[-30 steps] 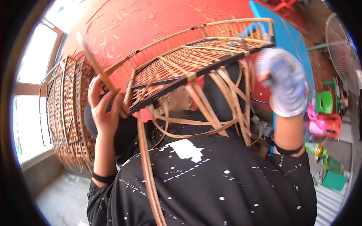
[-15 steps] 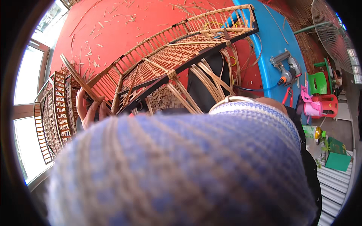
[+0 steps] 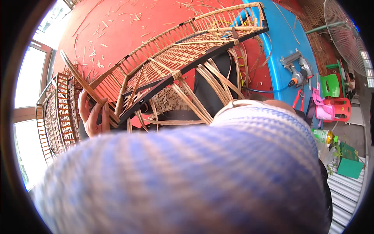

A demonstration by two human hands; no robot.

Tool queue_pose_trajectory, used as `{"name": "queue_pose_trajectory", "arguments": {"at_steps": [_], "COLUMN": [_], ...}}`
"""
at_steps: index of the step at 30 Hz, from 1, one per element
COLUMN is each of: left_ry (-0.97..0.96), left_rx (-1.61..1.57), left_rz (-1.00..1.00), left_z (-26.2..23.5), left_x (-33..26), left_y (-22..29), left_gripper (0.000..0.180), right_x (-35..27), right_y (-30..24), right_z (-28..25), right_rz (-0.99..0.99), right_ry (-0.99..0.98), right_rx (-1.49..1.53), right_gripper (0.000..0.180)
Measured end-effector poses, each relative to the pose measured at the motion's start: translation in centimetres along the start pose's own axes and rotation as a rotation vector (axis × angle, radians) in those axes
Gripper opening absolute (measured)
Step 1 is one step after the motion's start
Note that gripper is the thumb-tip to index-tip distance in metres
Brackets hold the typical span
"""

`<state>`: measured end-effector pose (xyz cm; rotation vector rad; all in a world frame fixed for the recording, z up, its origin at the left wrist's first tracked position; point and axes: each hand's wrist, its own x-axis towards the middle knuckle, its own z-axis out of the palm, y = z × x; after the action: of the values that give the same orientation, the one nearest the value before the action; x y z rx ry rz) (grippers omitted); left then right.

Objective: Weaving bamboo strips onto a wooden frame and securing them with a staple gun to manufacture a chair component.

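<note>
A rattan strip point(image 3: 83, 84) is pinched in the left hand point(image 3: 93, 117) at the left edge of the woven rattan frame point(image 3: 183, 58), held over the red floor point(image 3: 117, 23). The seat weave is judged largely done, edges left. The right hand point(image 3: 187, 179), gloved, blurred, fills the near view; its grip cannot be told. A green bottle point(image 3: 323, 136) is seen right.

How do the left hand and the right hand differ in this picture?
The left hand is bare, while the right hand wears a blue striped knit glove. The left hand grips a cane strip at the woven frame; the right hand is blurred close to the camera, its grip hidden.
</note>
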<state>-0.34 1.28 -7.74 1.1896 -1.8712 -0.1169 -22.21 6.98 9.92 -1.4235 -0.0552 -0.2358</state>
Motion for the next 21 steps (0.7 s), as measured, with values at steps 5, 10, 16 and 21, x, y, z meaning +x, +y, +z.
{"name": "queue_pose_trajectory", "arguments": {"at_steps": [5, 10, 16, 21], "left_ry": [0.134, -0.016, -0.038, -0.014], "left_rx": [-0.498, -0.256, 0.064, 0.056], "left_rz": [-0.346, -0.189, -0.015, 0.048], "left_z": [0.9, -0.4, -1.0, -1.0], "left_x": [-0.4, 0.5, 0.5, 0.8], "left_y": [1.1, 1.8, 1.3, 1.5], "left_gripper": [0.022, 0.020, 0.019, 0.023], "right_x": [-0.7, -7.3, -12.5, -14.1], "right_y": [-1.4, -1.0, 9.1, 11.2], "right_z": [-1.8, -5.4, -9.2, -11.1], "right_rz": [-0.096, -0.062, 0.677, 0.499], "right_ry": [0.210, 0.712, 0.700, 0.851], "right_rx": [0.000, -0.757, -1.572, -1.686], "right_gripper": [0.022, 0.043, 0.045, 0.050]}}
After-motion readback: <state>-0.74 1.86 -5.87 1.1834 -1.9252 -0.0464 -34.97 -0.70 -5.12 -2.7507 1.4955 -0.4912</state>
